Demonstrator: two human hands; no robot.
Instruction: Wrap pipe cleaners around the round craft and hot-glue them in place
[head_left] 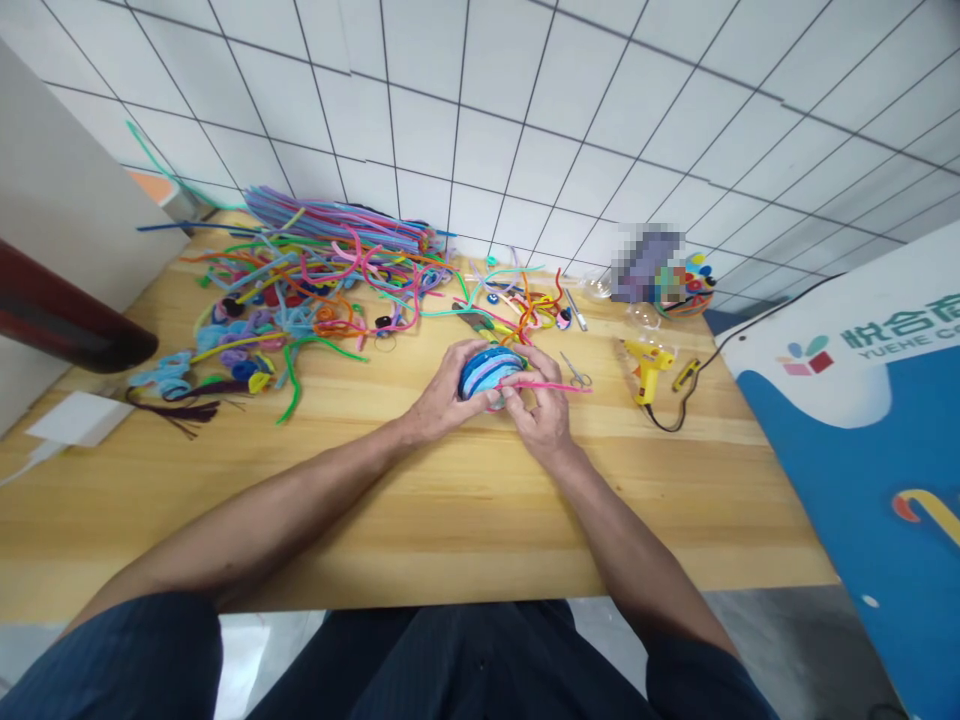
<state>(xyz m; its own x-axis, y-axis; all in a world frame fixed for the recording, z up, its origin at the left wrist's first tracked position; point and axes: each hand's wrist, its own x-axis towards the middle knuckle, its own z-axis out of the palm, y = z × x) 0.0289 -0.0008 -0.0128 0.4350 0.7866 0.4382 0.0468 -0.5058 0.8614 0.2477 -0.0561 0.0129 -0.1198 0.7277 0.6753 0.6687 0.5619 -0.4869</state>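
Observation:
Between my hands is a ball wrapped in blue pipe cleaners (pixel 487 374), in dark and light blue bands. My left hand (pixel 444 392) curls round its left side, thumb along the front. A pink pipe cleaner (pixel 562 386) lies across the ball's lower front and sticks out to the right. My right hand (pixel 541 410) pinches this pink pipe cleaner against the ball with thumb and fingers. The ball's underside is hidden by my hands. Just right of my right hand lies a pair of scissors (pixel 577 372).
A tangled heap of colourful pipe cleaners (pixel 300 290) covers the back left, with a long bundle (pixel 337 222) by the wall. A yellow glue gun (pixel 648 370), its cord and a yellow cutter (pixel 685 375) lie right. A white box (pixel 81 418) sits at the left edge.

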